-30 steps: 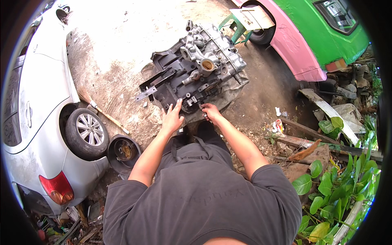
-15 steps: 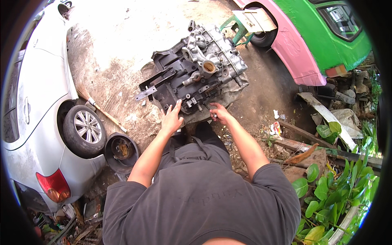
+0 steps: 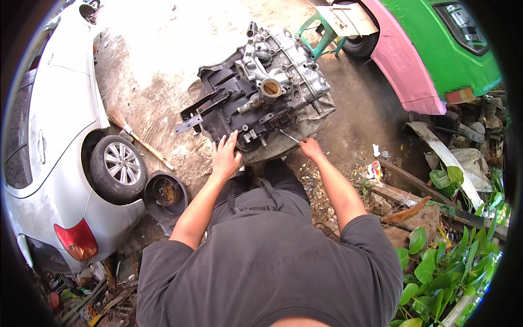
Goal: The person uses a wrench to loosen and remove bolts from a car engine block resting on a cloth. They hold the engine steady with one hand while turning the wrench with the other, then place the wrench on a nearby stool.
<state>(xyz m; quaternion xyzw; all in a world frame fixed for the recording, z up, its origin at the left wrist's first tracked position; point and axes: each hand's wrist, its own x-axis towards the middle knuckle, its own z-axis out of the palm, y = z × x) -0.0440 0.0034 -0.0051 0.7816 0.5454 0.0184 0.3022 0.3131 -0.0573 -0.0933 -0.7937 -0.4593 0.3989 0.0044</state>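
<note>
- Right grip is closed around one end of a thin metal rod, which slants up and leftward from the fingers.
- That rod's far tip lies at the near side of the engine; whether it touches the metal cannot be told.
- Left grip is released and holds nothing: its fingers are spread, with the fingertips at the engine's near dark edge, left of the rod.
- The engine sits on the ground in front of the person, on a grey-brown sheet that shows past its right and near edges. Its right part is bare silver metal with a round port facing up; its left part is dark, with a flat bracket jutting out leftward.
- To the left stands a silver-white car, its wheel toward the person. Just beside that wheel is a round black tub, and a broom lies on the ground near both.
- Beyond the engine, to the right, a green stool bears a flat light board, next to a pink and green vehicle.
- At lower right, leafy plants grow near wooden planks.
</note>
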